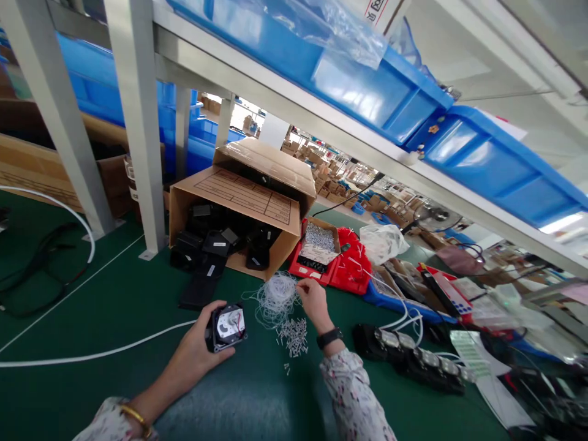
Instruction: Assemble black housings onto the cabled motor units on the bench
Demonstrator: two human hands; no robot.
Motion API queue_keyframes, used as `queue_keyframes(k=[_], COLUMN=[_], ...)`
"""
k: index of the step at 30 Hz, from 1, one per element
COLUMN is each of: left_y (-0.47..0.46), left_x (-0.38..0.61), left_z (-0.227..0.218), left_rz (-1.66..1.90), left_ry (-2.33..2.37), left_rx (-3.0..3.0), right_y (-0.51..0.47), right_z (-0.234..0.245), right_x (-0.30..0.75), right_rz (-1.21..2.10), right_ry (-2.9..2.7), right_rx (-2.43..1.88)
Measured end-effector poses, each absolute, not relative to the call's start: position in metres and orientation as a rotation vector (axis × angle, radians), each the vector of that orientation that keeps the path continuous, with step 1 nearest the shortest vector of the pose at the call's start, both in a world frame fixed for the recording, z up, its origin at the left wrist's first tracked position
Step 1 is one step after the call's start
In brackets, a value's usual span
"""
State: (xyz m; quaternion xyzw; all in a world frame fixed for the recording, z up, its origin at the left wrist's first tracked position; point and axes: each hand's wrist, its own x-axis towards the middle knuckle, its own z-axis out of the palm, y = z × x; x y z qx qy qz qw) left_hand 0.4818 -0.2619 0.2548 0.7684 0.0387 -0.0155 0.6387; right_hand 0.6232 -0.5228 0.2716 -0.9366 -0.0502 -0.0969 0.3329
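Note:
My left hand point(202, 340) is wrapped round a small black square housing point(229, 327), its open face up, with a silvery metal mechanism and a red wire inside. At the right edge of a tangle of thin clear strands point(277, 297), my right hand point(313, 301) is closed in a pinch. What lies between those fingertips is too small to make out. Just below the tangle is a loose heap of small silvery screws point(294, 337), with a couple lying apart nearer to me.
A tipped cardboard box point(257, 199) holds black housings, some spilling onto the green table point(257, 398). Red bins point(351, 260) with small parts stand behind my right hand. A row of black units point(408, 355) lies to the right. A metal shelf post point(135, 122) rises at left.

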Motion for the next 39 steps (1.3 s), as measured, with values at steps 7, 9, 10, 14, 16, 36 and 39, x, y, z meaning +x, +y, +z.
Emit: queue_keyframes(k=[7, 9, 10, 14, 16, 36, 39], left_y=[-0.26, -0.26, -0.26, -0.259, -0.259, -0.26, -0.26], left_x=[0.484, 0.483, 0.483, 0.483, 0.483, 0.482, 0.481], left_z=[0.253, 0.254, 0.255, 0.255, 0.255, 0.255, 0.256], left_rz=[-0.023, -0.024, -0.031, -0.052, -0.06, -0.076, -0.077], left_ry=[0.132, 0.137, 0.14, 0.142, 0.138, 0.101, 0.096], left_rx=[1.815, 1.821, 1.82, 1.813, 1.822, 1.968, 1.951], right_y=[-0.494, -0.495, -0.497, -0.508, -0.513, -0.513, -0.503], right_z=[0.249, 0.25, 0.252, 0.272, 0.286, 0.334, 0.345], right_x=[0.629, 0.63, 0.631, 0.632, 0.629, 0.611, 0.621], right_rz=[-0.201, -0.19, -0.181, -0.117, -0.071, 0.102, 0.14], right_ry=[-0.082, -0.07, -0.068, -0.088, -0.104, -0.113, -0.186], right_rx=[-2.483, -2.441, -2.411, -2.224, -2.106, -1.636, -1.672])
